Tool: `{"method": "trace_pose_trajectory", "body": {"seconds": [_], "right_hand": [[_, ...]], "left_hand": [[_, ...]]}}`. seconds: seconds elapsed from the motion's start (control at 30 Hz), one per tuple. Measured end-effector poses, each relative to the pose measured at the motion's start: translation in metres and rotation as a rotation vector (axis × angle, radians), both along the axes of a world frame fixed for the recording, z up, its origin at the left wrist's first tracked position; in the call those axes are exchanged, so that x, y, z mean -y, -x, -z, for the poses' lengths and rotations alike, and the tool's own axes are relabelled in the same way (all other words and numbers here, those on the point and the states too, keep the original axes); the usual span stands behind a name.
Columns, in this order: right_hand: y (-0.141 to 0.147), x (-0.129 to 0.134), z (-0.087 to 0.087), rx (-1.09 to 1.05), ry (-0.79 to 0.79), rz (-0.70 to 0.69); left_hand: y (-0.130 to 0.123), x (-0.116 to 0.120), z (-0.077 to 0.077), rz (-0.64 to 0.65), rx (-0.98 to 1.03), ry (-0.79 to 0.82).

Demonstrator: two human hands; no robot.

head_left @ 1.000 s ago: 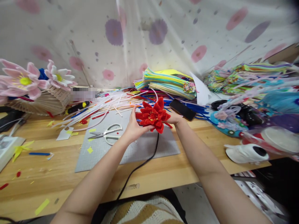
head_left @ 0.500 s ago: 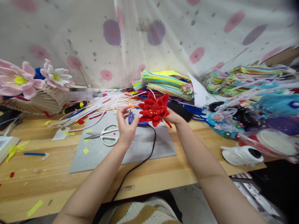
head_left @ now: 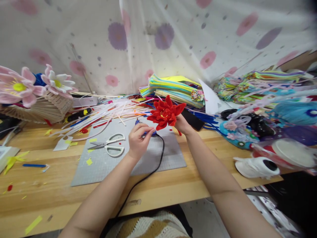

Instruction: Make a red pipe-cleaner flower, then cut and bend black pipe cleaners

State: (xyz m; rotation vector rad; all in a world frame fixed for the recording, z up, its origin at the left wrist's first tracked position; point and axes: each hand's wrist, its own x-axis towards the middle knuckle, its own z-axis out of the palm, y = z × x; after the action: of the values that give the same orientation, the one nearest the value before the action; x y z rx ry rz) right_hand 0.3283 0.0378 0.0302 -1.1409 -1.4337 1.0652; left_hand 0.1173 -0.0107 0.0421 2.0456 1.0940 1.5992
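Observation:
My right hand point(head_left: 182, 124) holds a red fuzzy-petalled flower point(head_left: 165, 112) from behind, over the grey cutting mat point(head_left: 170, 155). The bloom has small yellow stamens at its centre and tilts towards me. Just left of it, my left hand point(head_left: 140, 140) is closed in a pinch, thumb against fingertips; whatever it may hold is too small to make out. Behind and under that hand lies a blue glue gun point(head_left: 153, 133), mostly hidden, with its black cord point(head_left: 160, 158) running to the table's front edge. White-handled scissors point(head_left: 111, 144) rest on the mat to the left.
Loose pipe cleaners point(head_left: 106, 112) spread across the back of the wooden table point(head_left: 56, 185). A striped bundle point(head_left: 173, 87) lies behind the flower, near a black phone point(head_left: 192, 119). Pink flowers point(head_left: 21, 86) stand at left; a white spool point(head_left: 256, 167) sits at right. Yellow scraps point(head_left: 33, 224) are scattered about.
My left hand has gone from open, spread fingers to a closed pinch, covering more of the glue gun. The red flower has shifted slightly right and turned a little in my right hand.

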Motion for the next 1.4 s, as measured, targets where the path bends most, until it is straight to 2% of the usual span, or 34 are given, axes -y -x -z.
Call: {"method": "trace_pose_trajectory", "body": {"seconds": [0.1, 0.17, 0.3, 0.4, 0.53, 0.63, 0.7, 0.77, 0.93, 1.0, 1.13, 1.23, 1.33, 1.4], "right_hand": [[-0.003, 0.004, -0.001, 0.023, -0.109, 0.066], [-0.004, 0.006, -0.001, 0.028, -0.103, 0.08], [0.002, 0.003, -0.006, -0.084, -0.042, 0.1], [0.011, 0.0, -0.017, -0.323, 0.037, 0.055], [0.019, -0.005, -0.032, -0.608, 0.165, 0.083], [0.017, -0.005, -0.04, -0.689, 0.208, 0.159], [0.013, -0.003, -0.044, -0.728, 0.232, 0.192], [0.007, -0.001, -0.048, -0.751, 0.256, 0.182], [-0.005, 0.001, -0.054, -0.682, 0.275, 0.105], [-0.007, 0.001, -0.055, -0.688, 0.267, 0.116], [-0.006, 0.011, -0.054, -0.617, 0.296, 0.156], [-0.002, 0.027, -0.042, -0.432, 0.274, 0.141], [-0.003, 0.036, -0.026, -0.302, 0.227, 0.159], [-0.013, 0.036, -0.023, -0.305, 0.172, 0.253]], "left_hand": [[0.008, -0.002, 0.003, -0.107, 0.147, 0.121], [0.011, -0.004, 0.007, -0.095, 0.175, 0.241], [0.002, -0.013, 0.018, 0.059, 0.102, 0.523], [-0.017, -0.019, 0.023, 0.175, 0.037, 0.618], [-0.045, -0.02, 0.022, 0.335, 0.183, 0.786], [-0.061, -0.015, 0.017, 0.545, 0.171, 1.02], [-0.069, -0.011, 0.015, 0.642, 0.183, 1.1], [-0.074, -0.01, 0.016, 0.651, 0.22, 1.098], [-0.084, -0.014, 0.026, 0.509, 0.136, 0.876], [-0.088, -0.014, 0.027, 0.521, 0.145, 0.892], [-0.097, -0.015, 0.015, 0.614, 0.365, 1.065], [-0.11, -0.017, 0.001, 0.663, 0.555, 1.107], [-0.126, -0.019, -0.008, 0.634, 0.556, 1.105], [-0.134, -0.02, -0.01, 0.605, 0.472, 1.104]]}}
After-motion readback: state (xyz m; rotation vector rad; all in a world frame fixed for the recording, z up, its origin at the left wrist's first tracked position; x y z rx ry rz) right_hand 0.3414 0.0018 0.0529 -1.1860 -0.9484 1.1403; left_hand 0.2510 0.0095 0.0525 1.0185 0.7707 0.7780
